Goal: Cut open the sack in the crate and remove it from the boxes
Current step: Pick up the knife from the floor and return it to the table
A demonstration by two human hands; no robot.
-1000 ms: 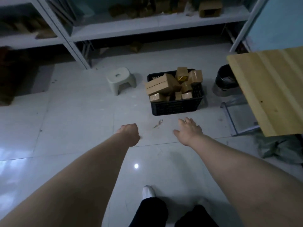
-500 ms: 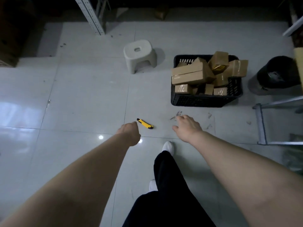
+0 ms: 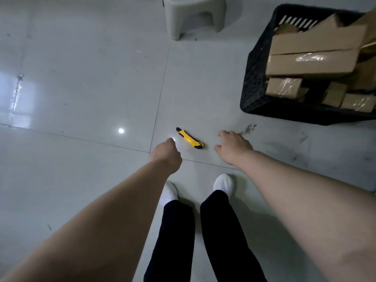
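A yellow and black utility knife lies on the tiled floor between my two hands. My left hand hangs just left of it, fingers curled shut, empty. My right hand hovers just right of the knife with fingers apart, holding nothing. At the upper right stands a black plastic crate filled with several taped cardboard boxes. No sack shows among the boxes from here.
A small grey plastic stool stands at the top centre, left of the crate. My white-socked feet and dark trouser legs are below the hands. Glossy grey floor tiles spread to the left.
I have stepped forward and the view has tilted down. The crate and stool have come closer, and the knife now lies right between my hands.
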